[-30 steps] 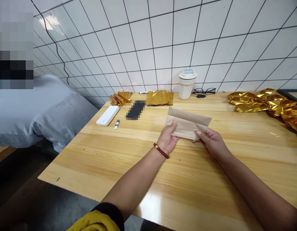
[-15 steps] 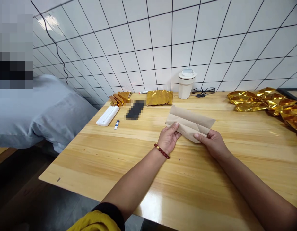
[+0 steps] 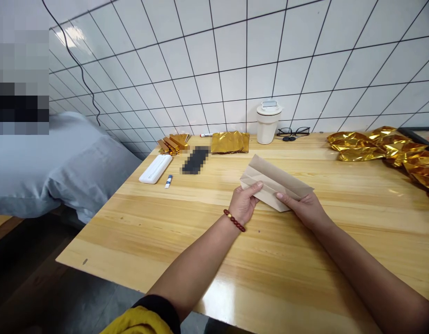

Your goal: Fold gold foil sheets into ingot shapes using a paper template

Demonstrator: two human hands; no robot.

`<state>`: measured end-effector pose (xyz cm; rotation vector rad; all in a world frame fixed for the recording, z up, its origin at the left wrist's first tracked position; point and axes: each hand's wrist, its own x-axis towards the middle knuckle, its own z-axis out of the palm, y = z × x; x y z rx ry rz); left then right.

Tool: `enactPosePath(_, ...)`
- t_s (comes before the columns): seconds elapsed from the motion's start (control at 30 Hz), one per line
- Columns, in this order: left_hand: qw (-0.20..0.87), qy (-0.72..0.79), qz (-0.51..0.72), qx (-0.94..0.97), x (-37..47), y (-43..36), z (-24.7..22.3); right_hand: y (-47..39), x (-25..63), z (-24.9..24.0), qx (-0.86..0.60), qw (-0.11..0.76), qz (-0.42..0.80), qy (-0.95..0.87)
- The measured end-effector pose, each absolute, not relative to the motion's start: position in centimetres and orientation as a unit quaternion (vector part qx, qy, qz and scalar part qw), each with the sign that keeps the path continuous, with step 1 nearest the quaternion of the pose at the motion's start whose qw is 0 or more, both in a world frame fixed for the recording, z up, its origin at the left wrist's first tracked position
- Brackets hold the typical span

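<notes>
A creased piece of brown paper [image 3: 275, 178] is held between both hands over the wooden table [image 3: 131, 241]. My left hand [image 3: 245, 202], with a dark red bead bracelet at the wrist, pinches its lower left part, thumb on top. On the lower right, my right hand [image 3: 306, 208] grips the paper with the thumb across its front. The fingers under the paper are partly hidden. The sheet is tilted, its right end lower than its left.
A white cup [image 3: 267, 125], glasses [image 3: 293, 131] and gold sheets [image 3: 230, 142] stand or lie by the wall. Crumpled gold foil [image 3: 381, 146] is at right. Left are gold strips [image 3: 174, 143], a white box [image 3: 156, 169], a dark phone-like object [image 3: 195, 160], a small tube [image 3: 169, 181] and a person [image 3: 71, 162].
The paper has tilted a little, and its lower part shows a different fold. My left thumb has shifted slightly right and my right thumb slightly left along it.
</notes>
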<state>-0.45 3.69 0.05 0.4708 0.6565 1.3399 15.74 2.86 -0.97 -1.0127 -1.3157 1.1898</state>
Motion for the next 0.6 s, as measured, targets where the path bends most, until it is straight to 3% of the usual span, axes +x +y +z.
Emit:
enactPosePath(0.37,0.726,0.259,0.633,0.075,-1.4,4.7,0.3,3.5,16.1,-1.7,-0.445,0.496,0.517,-0.538)
enactPosePath(0.6,0.726,0.259,0.631,0.088,-1.4,4.6,0.3,4.4,16.6,-2.0,-0.455,0.596,0.493,-0.442)
